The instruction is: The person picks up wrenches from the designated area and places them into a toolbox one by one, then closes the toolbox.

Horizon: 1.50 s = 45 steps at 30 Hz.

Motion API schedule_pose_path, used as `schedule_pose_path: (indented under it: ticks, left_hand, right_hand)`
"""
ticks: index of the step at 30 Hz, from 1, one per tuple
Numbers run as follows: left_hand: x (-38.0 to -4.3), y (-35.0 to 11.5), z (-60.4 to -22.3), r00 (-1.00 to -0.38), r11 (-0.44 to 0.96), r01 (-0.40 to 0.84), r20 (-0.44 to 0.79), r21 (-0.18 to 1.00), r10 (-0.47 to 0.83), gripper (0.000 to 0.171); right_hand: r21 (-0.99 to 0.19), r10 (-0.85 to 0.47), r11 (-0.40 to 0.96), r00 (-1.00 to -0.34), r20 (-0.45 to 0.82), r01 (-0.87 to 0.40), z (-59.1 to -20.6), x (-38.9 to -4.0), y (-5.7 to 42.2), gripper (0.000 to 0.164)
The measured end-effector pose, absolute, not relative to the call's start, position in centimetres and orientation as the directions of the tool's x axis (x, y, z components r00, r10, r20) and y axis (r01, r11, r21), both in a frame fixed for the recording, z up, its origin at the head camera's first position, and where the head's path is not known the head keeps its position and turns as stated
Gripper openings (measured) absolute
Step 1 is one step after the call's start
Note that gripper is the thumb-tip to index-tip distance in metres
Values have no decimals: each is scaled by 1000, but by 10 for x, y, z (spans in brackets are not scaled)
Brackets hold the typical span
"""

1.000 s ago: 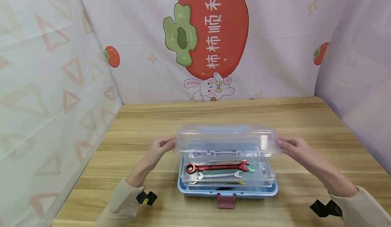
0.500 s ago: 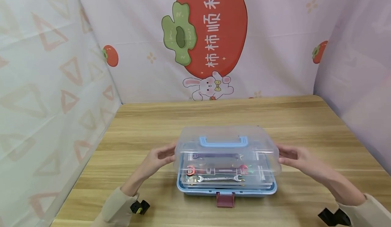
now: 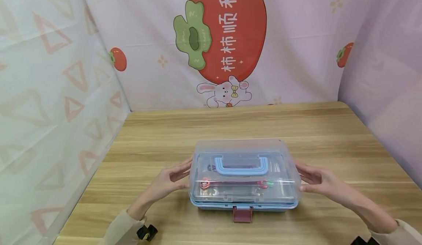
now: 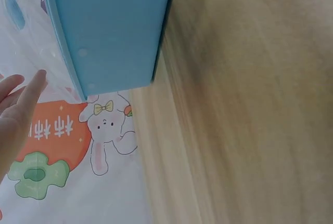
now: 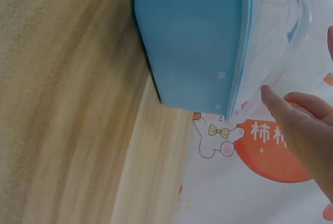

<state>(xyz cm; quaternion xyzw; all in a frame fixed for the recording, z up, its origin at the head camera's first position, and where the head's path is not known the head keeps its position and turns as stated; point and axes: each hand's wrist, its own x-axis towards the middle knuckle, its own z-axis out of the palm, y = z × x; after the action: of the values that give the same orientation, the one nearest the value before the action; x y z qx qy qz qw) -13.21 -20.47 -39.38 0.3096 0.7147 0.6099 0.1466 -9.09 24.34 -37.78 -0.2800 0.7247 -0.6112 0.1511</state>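
A toolbox sits mid-table, its clear lid (image 3: 244,145) lowered over the light blue base (image 3: 211,205). On top lies a blue handle (image 3: 241,171); a dark red latch (image 3: 242,214) hangs loose at the front. Through the plastic show a red wrench (image 3: 205,183) and a green wrench end (image 3: 270,183). My left hand (image 3: 166,182) is at the lid's left side, fingers extended against it. Opposite, my right hand (image 3: 326,183) has its fingers along the right side. Both wrist views show straight fingertips right at the clear wall, above the blue base (image 4: 114,31).
The wooden table (image 3: 158,131) surrounds the toolbox. Behind it hangs a white cloth (image 3: 296,69) with a large red persimmon print, and more cloth (image 3: 56,109) runs up the left side. Dark wrist devices (image 3: 147,232) are strapped at the sleeves.
The lid has swung down toward me from a raised position onto the base, covering the wrenches. Both hands have come down with it, and their fingers have loosened along its sides.
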Motion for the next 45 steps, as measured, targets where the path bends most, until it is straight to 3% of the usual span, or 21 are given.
schedule_pose_path:
  ticks: [6,16,26,32,35,40,43,45]
  left_hand:
    - [-128,-204,-403,-728,-27,283,233,959,645,64]
    - [-121,-205,-414,-709,-8,371,289,929,643,64]
    - [-118,-204,-410,-710,22,394,289,919,642,69]
    - [-116,-203,-407,-750,19,334,253,943,612,58]
    - [-115,-200,-405,-796,38,289,218,957,564,52]
    - [-111,-192,-402,-878,80,177,121,981,463,52]
    - [-109,-189,-402,-901,88,134,84,987,425,55]
    - [-108,-188,-402,-910,87,110,65,990,410,56]
  right_hand:
    - [-977,-604,38,-784,145,-210,-388,-84,244,64]
    - [-971,-619,-41,-756,211,-237,-401,-82,243,64]
    - [-974,-571,43,-805,160,-224,-397,-79,242,64]
    - [-940,-542,140,-819,189,-310,-393,-74,240,70]
    - [-862,-500,299,-836,225,-410,-388,-70,235,75]
    - [-590,-396,643,-872,288,-488,-377,-61,220,84]
    - [-441,-390,742,-860,328,-505,-374,-58,210,84]
    - [-329,-429,757,-809,401,-564,-374,-59,205,79]
